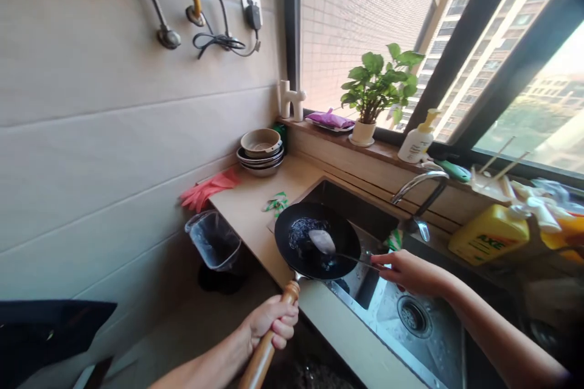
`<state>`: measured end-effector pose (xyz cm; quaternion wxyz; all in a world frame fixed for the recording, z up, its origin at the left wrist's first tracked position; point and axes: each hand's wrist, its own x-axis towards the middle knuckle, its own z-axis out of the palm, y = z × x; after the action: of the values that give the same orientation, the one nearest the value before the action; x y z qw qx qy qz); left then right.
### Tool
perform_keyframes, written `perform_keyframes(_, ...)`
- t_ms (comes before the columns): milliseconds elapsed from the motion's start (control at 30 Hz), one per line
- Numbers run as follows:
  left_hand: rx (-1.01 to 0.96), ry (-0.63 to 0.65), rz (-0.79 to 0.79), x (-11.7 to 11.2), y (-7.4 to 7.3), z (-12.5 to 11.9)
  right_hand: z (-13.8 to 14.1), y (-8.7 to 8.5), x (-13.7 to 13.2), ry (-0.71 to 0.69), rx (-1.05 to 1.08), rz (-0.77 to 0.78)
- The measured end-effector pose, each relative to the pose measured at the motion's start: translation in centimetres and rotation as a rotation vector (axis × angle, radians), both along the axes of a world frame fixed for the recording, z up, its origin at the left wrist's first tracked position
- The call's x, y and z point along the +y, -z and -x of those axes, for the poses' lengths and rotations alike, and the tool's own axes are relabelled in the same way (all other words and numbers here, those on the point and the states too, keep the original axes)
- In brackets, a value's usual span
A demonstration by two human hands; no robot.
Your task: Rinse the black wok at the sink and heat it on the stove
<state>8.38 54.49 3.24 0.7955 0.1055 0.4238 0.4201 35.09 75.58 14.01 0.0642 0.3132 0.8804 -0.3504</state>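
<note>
My left hand [274,320] is wrapped round the wooden handle [261,360] of a black wok [292,261]. The wok is over the left part of the sink [387,316] and the counter beside it, with wet, shiny patches inside. In my right hand [404,271] is the thin handle of a metal spatula [322,242]. Its broad pale head lies inside the wok, seemingly against the bottom. That hand is above the sink, left of the faucet [422,185].
Stacked bowls [260,155], a green-and-white cloth [277,202] and pink rubber gloves [207,189] lie on the counter [241,203]. A lined bin [213,240] stands below. The windowsill holds a potted plant [364,130] and a pump bottle [416,143]. A yellow detergent bottle [488,234] stands right.
</note>
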Motion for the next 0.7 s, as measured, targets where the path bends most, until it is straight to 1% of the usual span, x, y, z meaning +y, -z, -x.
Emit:
perform_keyframes(33, 0.05, 0.011, 0.017, 0.5, -0.4, 0.2, -1.1, 0.8, -0.1, 0.088, 0.058, 0.038)
perform_keyframes(100, 0.189, 0.022, 0.055, 1.5, -1.1, 0.3, -3.2, 2.6, -0.8, 0.269, 0.171, 0.061)
perform_keyframes(167, 0.356, 0.033, 0.077, 2.3, -1.8, 0.4, -4.8, 4.2, -1.9, 0.426, 0.275, 0.149)
perform_keyframes(233, 0.52, 0.051, 0.083, 3.1, -2.6, 0.5, -6.0, 5.6, -3.2, 0.549, 0.367, 0.279)
perform_keyframes(300, 0.677, 0.08, 0.068, 3.9, -3.4, 0.7, -6.9, 6.6, -4.5, 0.632, 0.435, 0.374)
perform_keyframes(433, 0.966, 0.182, -0.004, 5.4, -5.2, 1.5, -7.9, 8.8, -6.3, 0.727, 0.536, 0.465)
perform_keyframes(533, 1.164, 0.25, -0.07, 6.2, -6.8, 2.3, -8.1, 10.3, -6.9, 0.756, 0.601, 0.525)
perform_keyframes(633, 1.386, 0.251, -0.158, 6.6, -8.0, 2.9, -7.7, 11.0, -6.9, 0.741, 0.625, 0.547)
perform_keyframes(700, 1.467, 0.201, -0.202, 6.8, -8.0, 2.8, -7.3, 11.0, -6.6, 0.731, 0.63, 0.553)
